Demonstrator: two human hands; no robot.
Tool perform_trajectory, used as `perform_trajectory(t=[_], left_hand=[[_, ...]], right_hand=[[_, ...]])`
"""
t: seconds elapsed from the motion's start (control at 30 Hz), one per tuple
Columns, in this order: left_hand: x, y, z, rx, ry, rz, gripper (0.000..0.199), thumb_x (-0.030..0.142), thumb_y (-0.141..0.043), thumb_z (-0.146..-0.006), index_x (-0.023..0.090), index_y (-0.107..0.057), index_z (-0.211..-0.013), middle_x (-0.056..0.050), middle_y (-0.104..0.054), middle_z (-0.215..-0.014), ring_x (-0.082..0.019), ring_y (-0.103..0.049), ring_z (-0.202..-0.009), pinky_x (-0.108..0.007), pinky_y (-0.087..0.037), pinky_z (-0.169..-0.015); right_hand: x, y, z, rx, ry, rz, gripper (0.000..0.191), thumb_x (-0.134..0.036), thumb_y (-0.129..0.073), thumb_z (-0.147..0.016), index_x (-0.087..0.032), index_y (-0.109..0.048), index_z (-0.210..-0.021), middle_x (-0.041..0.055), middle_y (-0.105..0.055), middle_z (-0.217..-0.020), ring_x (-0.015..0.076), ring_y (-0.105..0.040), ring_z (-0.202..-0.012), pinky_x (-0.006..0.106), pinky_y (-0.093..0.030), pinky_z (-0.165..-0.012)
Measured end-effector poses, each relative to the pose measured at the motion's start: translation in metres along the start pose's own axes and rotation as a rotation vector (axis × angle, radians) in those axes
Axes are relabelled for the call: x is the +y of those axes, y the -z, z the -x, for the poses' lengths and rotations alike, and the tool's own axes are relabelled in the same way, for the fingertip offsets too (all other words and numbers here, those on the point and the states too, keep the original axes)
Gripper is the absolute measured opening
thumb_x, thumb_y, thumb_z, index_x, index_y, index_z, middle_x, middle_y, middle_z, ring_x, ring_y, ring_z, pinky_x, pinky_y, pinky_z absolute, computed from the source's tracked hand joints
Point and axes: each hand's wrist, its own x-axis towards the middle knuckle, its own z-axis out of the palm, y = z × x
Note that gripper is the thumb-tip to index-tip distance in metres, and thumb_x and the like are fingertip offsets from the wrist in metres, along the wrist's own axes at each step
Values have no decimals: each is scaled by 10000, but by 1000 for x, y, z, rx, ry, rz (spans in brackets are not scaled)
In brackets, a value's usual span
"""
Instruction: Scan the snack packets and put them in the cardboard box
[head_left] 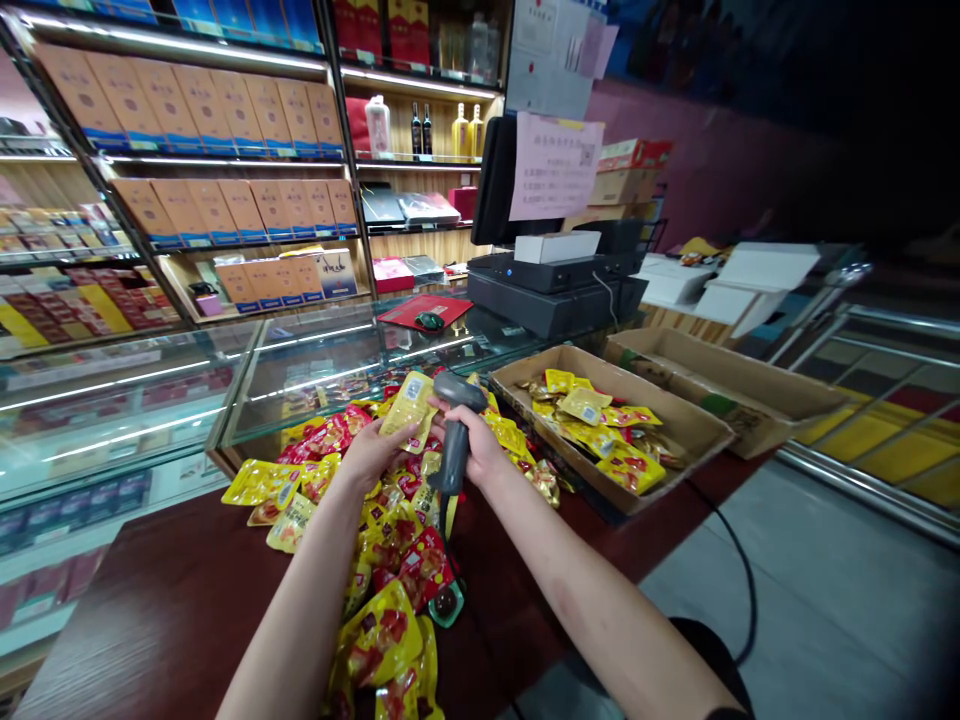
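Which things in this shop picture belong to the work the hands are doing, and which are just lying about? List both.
In use: left hand holding a yellow snack packet; right hand gripping a handheld barcode scanner; heap of yellow packets; cardboard tray of packets.

Lying about: computer mouse on a red mat; monitor; boxes on the shelves.

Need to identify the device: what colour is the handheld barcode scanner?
The barcode scanner is dark grey, best seen in the head view.

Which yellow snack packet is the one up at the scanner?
The raised packet held in the left hand, beside the grey barcode scanner in the right hand. The others lie in the heap or the cardboard tray.
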Motion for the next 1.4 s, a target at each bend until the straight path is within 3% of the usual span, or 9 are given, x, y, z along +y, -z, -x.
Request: perform_trajectory(t=[0.13, 0.27, 0.37, 0.53, 0.73, 0.93, 1.03, 1.17, 1.4], left_hand=[[-2, 3, -1, 47, -44, -52, 391, 257, -830, -548, 135, -676, -886, -83, -704, -902, -170, -659, -713, -284, -556, -633], [0, 11, -2, 8, -43, -169, 374, 274, -821, -551, 144, -708, -883, -73, -711, -855, -198, -668, -718, -294, -549, -629], [2, 13, -3, 11, -62, -131, 330, 286, -811, -569, 143, -718, -851, -63, -711, -853, -193, -670, -732, -281, -546, -645], [3, 12, -8, 169, -113, 143, 297, 304, -794, -606, 124, -692, -820, -74, -705, -847, -172, -666, -736, -262, -545, -638], [2, 13, -8, 155, -128, 165, 339, 366, -788, -599, 143, -664, -822, -47, -699, -785, -166, -655, -678, -259, -528, -576], [-2, 15, -11, 162, -195, 130, 368, 402, -767, -606, 165, -672, -870, -14, -689, -752, -166, -652, -686, -256, -516, -580], [-3, 15, -12, 165, -179, 132, 381, 397, -765, -604, 171, -670, -896, -10, -684, -749, -160, -646, -674, -249, -508, -570], [-1, 15, -11, 161, -173, 123, 372, 396, -764, -603, 170, -664, -880, -5, -677, -745, -149, -633, -650, -240, -498, -555], [0, 16, -11, 137, -177, 144, 374, 383, -772, -601, 165, -667, -885, -5, -676, -729, -152, -633, -652, -242, -496, -568]], right_hand=[[-2, 6, -1, 87, 98, -2, 258, -214, -588, -580, -176, -666, -823, 43, -686, -807, 194, -635, -870, 279, -507, -749], [-5, 10, -3, 243, 227, 200, 241, -217, -626, -584, -189, -687, -815, 15, -697, -799, 184, -625, -878, 267, -480, -775], [-7, 10, -1, 190, 231, 341, 244, -209, -614, -597, -192, -697, -826, 10, -704, -842, 171, -624, -861, 271, -465, -803], [-1, 8, 12, 96, 178, 464, 246, -178, -601, -612, -201, -702, -836, 3, -706, -831, 166, -629, -828, 267, -467, -766], [3, 5, 44, -22, 199, 641, 227, -161, -621, -623, -193, -689, -837, 1, -700, -864, 176, -631, -839, 282, -480, -765], [27, 6, 66, -103, -90, 692, 51, -243, -575, -681, -194, -586, -693, -25, -561, -511, 138, -531, -418, 234, -388, -398], [43, 9, 65, -66, -8, 772, 75, -244, -575, -690, -203, -559, -629, -50, -483, -426, 107, -447, -374, 229, -366, -411], [53, 10, 58, -26, 102, 772, 90, -258, -585, -692, -195, -571, -630, -45, -498, -444, 127, -499, -487, 244, -419, -530], [55, 9, 51, 7, 178, 772, 83, -265, -597, -678, -187, -582, -655, -38, -529, -479, 144, -528, -543, 245, -429, -553]])
